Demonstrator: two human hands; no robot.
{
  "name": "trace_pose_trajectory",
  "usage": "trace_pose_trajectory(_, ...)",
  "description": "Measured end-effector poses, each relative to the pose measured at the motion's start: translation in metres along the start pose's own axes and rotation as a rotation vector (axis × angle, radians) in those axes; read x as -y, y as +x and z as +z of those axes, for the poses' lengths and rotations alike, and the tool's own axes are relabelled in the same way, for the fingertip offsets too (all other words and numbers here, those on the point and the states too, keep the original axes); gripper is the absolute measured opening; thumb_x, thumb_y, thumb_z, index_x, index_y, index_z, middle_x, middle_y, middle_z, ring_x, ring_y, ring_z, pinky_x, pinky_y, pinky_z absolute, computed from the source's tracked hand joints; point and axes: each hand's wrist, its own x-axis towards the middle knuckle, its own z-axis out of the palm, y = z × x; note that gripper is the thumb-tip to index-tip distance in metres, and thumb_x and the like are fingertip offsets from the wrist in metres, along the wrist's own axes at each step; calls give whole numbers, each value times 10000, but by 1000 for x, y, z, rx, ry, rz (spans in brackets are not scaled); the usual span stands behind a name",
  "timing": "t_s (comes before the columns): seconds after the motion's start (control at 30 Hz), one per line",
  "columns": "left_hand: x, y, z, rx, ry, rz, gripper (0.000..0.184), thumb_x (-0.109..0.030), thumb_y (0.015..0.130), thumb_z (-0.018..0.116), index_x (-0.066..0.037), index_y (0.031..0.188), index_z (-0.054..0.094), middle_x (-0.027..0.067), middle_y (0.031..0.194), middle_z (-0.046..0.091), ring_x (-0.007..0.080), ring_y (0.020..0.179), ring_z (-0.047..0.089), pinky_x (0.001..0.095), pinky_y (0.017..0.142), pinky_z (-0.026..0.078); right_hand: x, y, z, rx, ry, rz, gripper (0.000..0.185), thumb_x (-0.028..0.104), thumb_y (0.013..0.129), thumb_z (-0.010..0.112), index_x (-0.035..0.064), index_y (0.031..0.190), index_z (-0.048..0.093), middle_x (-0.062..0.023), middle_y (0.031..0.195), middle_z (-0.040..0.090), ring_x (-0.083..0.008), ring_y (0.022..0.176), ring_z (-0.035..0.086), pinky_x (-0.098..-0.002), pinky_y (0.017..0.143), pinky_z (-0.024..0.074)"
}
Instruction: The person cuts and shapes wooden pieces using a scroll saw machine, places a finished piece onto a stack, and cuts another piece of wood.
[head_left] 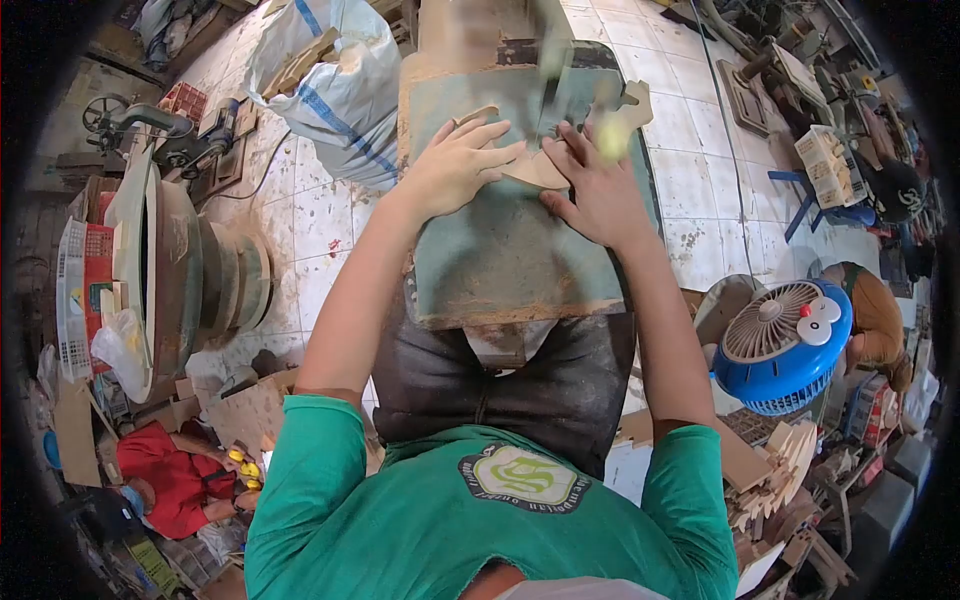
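A thin, pale wooden piece [537, 171] with a curved edge lies flat on a worn green machine table [480, 255]. My left hand [455, 167] holds it down from the left, its fingers reaching over the wood. From the other side my right hand [600, 190] grips its right end, with thumb and fingers bent. Just above the fingertips is a dark upright machine part [549, 85], blurred; whether it is a blade I cannot tell. A blurred yellow-green spot [612, 138] covers part of my right hand.
A white woven sack [345, 100] of wood scraps stands at the far left. A round-bodied machine [180, 270] is at the left, a blue fan [785, 345] at the right. A person in red [175, 480] sits lower left; another person [875, 315] is at the right.
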Motion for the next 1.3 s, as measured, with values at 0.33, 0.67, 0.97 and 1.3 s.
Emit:
trace_pose_trajectory(0.33,13,8,3,-43,-3,73,492,-219,1031,667,-283,1518,640,133,1657,482,327,1567,387,485,1292,303,15,-6,7,6,-54,47,693,499,1012,657,214,1617,478,-181,1684,415,-406,1520,434,-588,1168,366)
trace_pose_trajectory(0.67,17,15,2,-49,62,65,473,-256,1039,659,-329,1505,641,76,1689,458,266,1578,389,487,1292,307,32,-10,8,-118,24,155,684,439,960,747,206,1569,543,-204,1588,505,-403,1447,504,-565,1172,371)
trace_pose_trajectory(0.97,15,19,0,-61,41,55,458,-249,1021,681,-293,1476,673,87,1679,476,275,1580,388,472,1291,311,38,-9,5,-112,92,218,669,407,934,781,195,1537,582,-208,1574,525,-398,1431,508,-553,1191,356)
trace_pose_trajectory(1.3,-2,13,11,-70,55,-170,573,-296,1003,704,-264,1562,581,202,1702,393,379,1572,385,570,1279,300,47,-5,5,-113,43,288,670,426,936,776,188,1534,590,-193,1600,510,-404,1433,505,-548,1200,351)
